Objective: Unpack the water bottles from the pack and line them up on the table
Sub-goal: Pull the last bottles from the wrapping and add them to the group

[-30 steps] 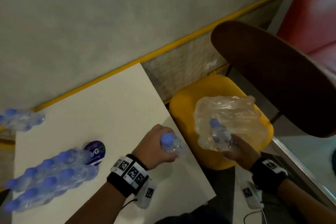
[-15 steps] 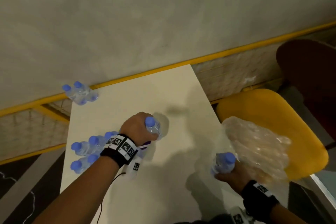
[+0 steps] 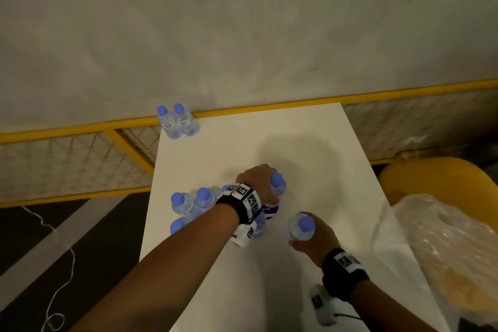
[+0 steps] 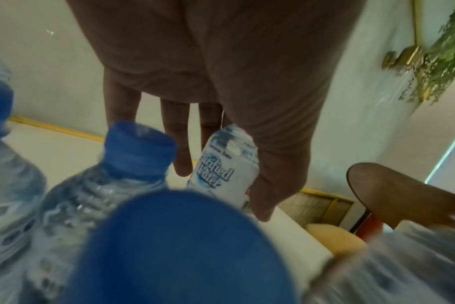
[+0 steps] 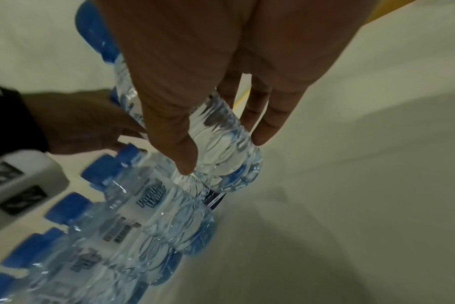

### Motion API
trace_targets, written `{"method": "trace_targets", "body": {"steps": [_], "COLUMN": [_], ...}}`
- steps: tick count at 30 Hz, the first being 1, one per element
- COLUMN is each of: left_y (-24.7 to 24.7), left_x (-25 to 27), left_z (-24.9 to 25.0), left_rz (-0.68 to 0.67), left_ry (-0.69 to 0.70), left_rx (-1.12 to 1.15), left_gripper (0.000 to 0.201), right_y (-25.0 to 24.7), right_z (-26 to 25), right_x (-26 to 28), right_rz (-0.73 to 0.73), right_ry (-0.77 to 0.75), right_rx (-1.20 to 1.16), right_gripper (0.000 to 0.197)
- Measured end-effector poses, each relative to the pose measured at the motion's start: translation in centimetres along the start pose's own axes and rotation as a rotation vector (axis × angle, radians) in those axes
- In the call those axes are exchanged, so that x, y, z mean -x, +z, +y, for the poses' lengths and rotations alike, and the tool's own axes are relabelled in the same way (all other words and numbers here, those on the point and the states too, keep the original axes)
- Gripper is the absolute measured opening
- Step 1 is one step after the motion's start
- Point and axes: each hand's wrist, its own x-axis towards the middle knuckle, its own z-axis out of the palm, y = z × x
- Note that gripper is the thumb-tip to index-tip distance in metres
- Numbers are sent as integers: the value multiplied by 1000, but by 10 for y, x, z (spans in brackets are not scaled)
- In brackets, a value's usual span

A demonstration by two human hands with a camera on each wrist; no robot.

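The left hand (image 3: 257, 183) is wrapped around a small clear plastic water bottle with a blue cap (image 3: 277, 186), holding it upright on the white table (image 3: 310, 143) beside a bunch of the same blue-capped bottles (image 3: 192, 203). The right hand (image 3: 316, 240) grips another clear blue-capped bottle (image 3: 300, 228) just above the table. The crumpled clear plastic wrap (image 3: 442, 245) lies at the table's right edge, on a yellow chair (image 3: 431, 178), and two more bottles (image 3: 176, 121) stand at the far corner.

My left grip (image 3: 257, 183) reaches forward, arm extended, fingers and thumb curled around a bottle (image 3: 278, 186). My right grip (image 3: 314, 241) sits nearer my body, fingers wrapped around a second bottle (image 3: 300, 228). Both wrists wear black bands.
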Motion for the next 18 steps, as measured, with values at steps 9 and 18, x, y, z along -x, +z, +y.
{"method": "trace_targets", "body": {"steps": [9,18], "left_y": [13,19], "left_x": [-11,-14], "left_z": [-17,-17], "left_rz": [-65,-131], "left_ry": [0,15], "left_rx": [-45,-146], "left_gripper": [33,31], "right_y": [32,37], "right_z": [-42,-39], "right_x": [-41,-43], "right_rz": [-66,-70], "right_ry": [14,5], "right_rx": [143,167], "right_gripper": [56,43]}}
